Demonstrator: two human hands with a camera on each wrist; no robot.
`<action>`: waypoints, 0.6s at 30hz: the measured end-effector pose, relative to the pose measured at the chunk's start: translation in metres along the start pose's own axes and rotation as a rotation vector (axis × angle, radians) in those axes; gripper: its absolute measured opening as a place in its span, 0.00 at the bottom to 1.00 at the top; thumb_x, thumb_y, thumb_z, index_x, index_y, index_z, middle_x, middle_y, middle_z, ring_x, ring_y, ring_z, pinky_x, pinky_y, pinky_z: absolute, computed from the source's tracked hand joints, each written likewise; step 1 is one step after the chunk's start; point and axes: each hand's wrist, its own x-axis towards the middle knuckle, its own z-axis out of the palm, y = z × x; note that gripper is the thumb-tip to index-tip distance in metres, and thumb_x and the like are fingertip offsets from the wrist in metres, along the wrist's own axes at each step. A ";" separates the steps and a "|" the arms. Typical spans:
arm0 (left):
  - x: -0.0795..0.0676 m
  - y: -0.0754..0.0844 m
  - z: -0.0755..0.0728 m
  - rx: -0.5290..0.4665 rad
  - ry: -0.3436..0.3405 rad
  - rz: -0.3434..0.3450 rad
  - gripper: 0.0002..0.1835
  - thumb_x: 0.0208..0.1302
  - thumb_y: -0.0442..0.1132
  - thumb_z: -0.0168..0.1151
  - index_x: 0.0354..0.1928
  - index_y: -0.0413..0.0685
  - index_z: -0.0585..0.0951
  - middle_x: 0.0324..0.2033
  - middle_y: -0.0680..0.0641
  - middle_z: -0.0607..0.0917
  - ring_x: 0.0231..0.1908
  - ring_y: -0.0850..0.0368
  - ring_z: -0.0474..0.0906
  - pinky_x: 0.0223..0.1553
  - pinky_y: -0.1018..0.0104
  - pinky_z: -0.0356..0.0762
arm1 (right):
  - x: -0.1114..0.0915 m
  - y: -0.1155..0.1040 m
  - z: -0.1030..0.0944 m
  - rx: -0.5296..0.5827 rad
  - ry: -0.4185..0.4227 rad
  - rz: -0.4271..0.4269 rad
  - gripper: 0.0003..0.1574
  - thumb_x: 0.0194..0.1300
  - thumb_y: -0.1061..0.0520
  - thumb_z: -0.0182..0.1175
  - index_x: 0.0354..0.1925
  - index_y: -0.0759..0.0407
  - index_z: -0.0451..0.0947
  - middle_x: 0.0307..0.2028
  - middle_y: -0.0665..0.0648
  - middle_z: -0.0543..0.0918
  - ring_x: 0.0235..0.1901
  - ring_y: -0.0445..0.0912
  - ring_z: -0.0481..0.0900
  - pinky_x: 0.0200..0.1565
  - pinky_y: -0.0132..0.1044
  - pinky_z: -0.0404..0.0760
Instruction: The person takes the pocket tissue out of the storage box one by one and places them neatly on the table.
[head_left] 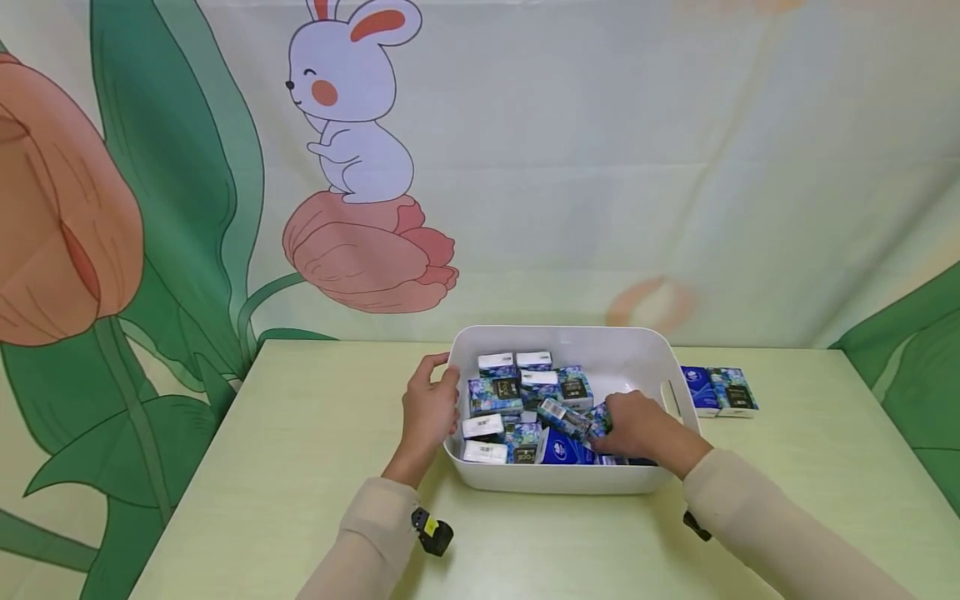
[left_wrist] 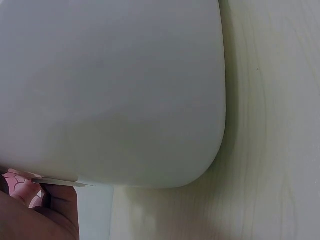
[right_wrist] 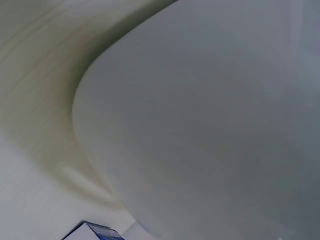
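A white plastic storage bin [head_left: 555, 479] holds several small packs of pocket tissues with blue floral wrappers. At its left end, my left hand [head_left: 431, 408] grips the bin, its fingers hooked at the handle slot, as the left wrist view shows against the bin's outer wall [left_wrist: 125, 100]. My right hand [head_left: 641, 427] reaches over the right end and pinches a tissue pack [head_left: 598, 419] inside. A tilted tissue pack [head_left: 564, 418] lies against that one, above a plain blue pack [head_left: 564, 448]. The right hand itself is out of its wrist view.
Two more tissue packs [head_left: 735, 393] lie on the pale wooden table [head_left: 300, 467] just right of the bin. Behind the table hangs a curtain [head_left: 525, 167] printed with a rabbit and tulips. The bin's right handle slot [head_left: 670, 400] sits beside my right wrist.
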 end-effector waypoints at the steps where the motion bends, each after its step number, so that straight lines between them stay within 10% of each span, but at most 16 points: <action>1: 0.000 0.000 0.000 0.002 0.001 0.000 0.17 0.73 0.47 0.53 0.61 0.58 0.77 0.19 0.44 0.75 0.12 0.59 0.64 0.12 0.70 0.63 | 0.000 0.000 0.001 -0.006 0.004 0.008 0.32 0.55 0.47 0.75 0.47 0.69 0.77 0.34 0.57 0.80 0.33 0.50 0.77 0.40 0.48 0.81; 11: -0.001 0.000 0.000 0.006 -0.003 0.004 0.17 0.74 0.47 0.54 0.61 0.57 0.77 0.21 0.42 0.75 0.12 0.59 0.64 0.12 0.69 0.64 | -0.031 0.000 -0.036 0.018 0.127 -0.035 0.34 0.55 0.49 0.74 0.51 0.69 0.77 0.27 0.54 0.77 0.26 0.48 0.73 0.29 0.42 0.73; 18: -0.001 0.001 0.000 -0.007 -0.010 0.021 0.17 0.74 0.45 0.53 0.61 0.54 0.76 0.22 0.40 0.77 0.11 0.59 0.65 0.12 0.69 0.64 | -0.057 0.030 -0.087 0.124 0.276 -0.003 0.47 0.59 0.46 0.69 0.66 0.73 0.68 0.42 0.66 0.82 0.35 0.53 0.79 0.30 0.41 0.80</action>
